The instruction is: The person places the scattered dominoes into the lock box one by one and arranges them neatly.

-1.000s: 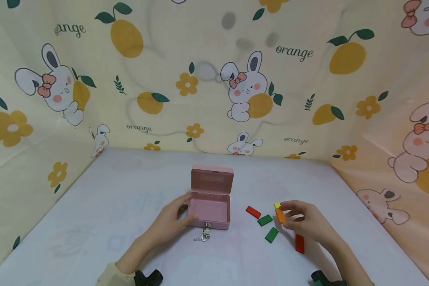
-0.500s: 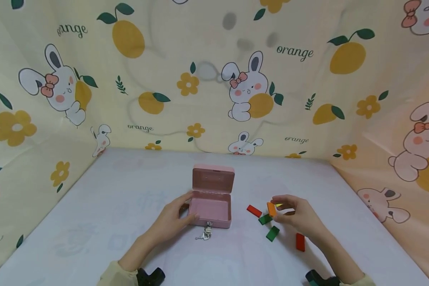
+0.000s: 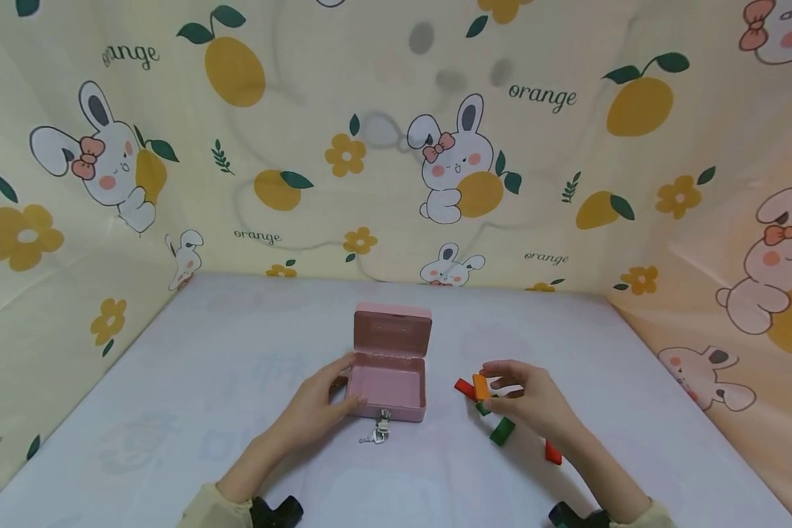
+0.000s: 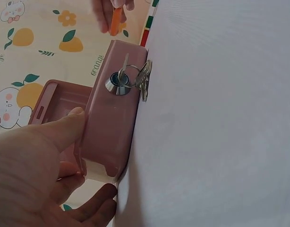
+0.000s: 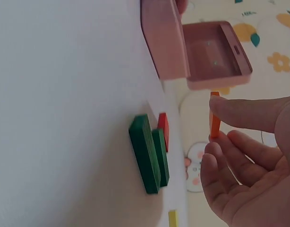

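Observation:
My right hand [image 3: 531,400] pinches an orange rectangular block [image 3: 480,387] between thumb and fingertips, held up off the table to the right of a pink metal box [image 3: 388,412]. The box's lid [image 3: 392,334] stands raised and no contents show inside. My left hand [image 3: 313,407] grips the box's left side, its thumb [image 4: 72,123] over the rim. At the box's front, a key sits in the lock [image 4: 118,84] with other keys [image 4: 143,78] hanging from a ring. Beneath the right hand lie green blocks [image 3: 502,431] and a red block [image 3: 464,388].
Another red block [image 3: 553,452] lies near the right wrist, partly hidden by it. A yellow block [image 5: 172,218] shows in the right wrist view. A white cloth [image 3: 237,352] covers the table. Behind rises a patterned curtain [image 3: 383,73].
My right hand has carried the orange block leftward towards the box, from beside the yellow block to over the red and green ones. The left hand and the box stay in place.

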`<state>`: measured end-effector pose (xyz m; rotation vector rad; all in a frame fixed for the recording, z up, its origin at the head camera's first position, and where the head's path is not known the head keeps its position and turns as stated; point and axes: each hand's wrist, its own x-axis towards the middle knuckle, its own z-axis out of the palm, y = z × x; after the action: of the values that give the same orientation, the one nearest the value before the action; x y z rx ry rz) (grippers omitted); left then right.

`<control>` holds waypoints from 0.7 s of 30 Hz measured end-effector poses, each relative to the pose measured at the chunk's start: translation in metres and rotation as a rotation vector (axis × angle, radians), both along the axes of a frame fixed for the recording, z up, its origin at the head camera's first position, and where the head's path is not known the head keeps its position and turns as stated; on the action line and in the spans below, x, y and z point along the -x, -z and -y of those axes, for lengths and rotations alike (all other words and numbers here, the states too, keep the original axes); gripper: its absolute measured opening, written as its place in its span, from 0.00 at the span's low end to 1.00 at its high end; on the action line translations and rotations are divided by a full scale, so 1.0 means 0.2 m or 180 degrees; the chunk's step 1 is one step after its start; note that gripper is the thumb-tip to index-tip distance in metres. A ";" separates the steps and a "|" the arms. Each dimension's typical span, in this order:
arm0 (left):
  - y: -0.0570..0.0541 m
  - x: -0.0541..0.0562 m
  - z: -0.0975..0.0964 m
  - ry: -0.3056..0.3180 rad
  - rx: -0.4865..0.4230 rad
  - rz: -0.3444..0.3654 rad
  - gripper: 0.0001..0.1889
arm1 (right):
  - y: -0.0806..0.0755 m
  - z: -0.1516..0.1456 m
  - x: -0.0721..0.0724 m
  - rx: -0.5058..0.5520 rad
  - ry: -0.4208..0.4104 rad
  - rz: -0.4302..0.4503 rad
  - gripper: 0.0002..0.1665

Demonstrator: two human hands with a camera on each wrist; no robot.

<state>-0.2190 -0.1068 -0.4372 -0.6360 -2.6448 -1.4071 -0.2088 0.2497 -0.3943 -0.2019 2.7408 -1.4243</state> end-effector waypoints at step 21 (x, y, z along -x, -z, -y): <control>0.00 -0.01 0.00 -0.0019 -0.0032 0.0048 0.37 | -0.03 0.22 -0.02 0.0379 0.0173 0.0051 0.32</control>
<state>-0.2172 -0.1065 -0.4367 -0.6184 -2.6472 -1.4284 -0.2040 0.2050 -0.3888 -0.1205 2.6707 -1.5970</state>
